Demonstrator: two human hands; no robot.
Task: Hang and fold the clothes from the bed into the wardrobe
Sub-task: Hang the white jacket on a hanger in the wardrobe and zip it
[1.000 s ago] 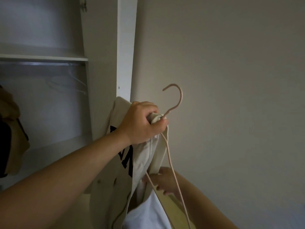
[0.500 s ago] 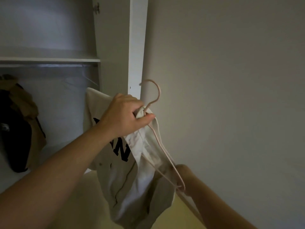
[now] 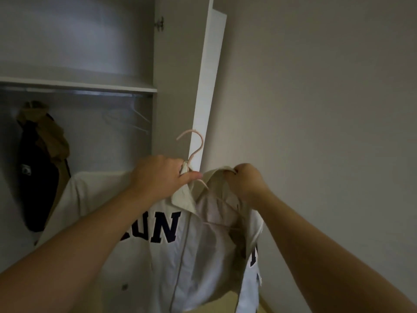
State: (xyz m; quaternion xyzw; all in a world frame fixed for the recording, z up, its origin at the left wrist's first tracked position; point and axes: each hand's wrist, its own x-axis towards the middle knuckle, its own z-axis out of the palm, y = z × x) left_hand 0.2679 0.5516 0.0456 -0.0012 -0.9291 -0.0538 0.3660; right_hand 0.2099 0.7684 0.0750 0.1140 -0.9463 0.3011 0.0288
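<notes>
Left hand [image 3: 158,175] is gripping the neck of the pink hanger [image 3: 201,141] with a fold of cloth caught in the same fist, fingers fully curled. Right hand [image 3: 244,180] is pinching the other side of the collar [image 3: 216,175], thumb and fingers closed on cloth only. Cream shirt [image 3: 140,256] is hanging in mid-air in front of the open wardrobe [image 3: 176,86], below the rail [image 3: 79,93] and not yet on it, with the hook pointing up just beside the door edge [image 3: 207,86]. My read: the right shoulder is being seated over the hanger arm, which is showing bare inside the open front. Risks: that side is looking only half on, so with an early release the shirt is likely sliding off that arm and dropping, and the unbuttoned front is making this easier. Hook is sitting close to the door edge, so a straight lift is risking a snag there. Rail is already carrying empty hangers [image 3: 135,118] and a dark garment [image 3: 38,177] further left, so a careless reach is risking a tangle with those.
</notes>
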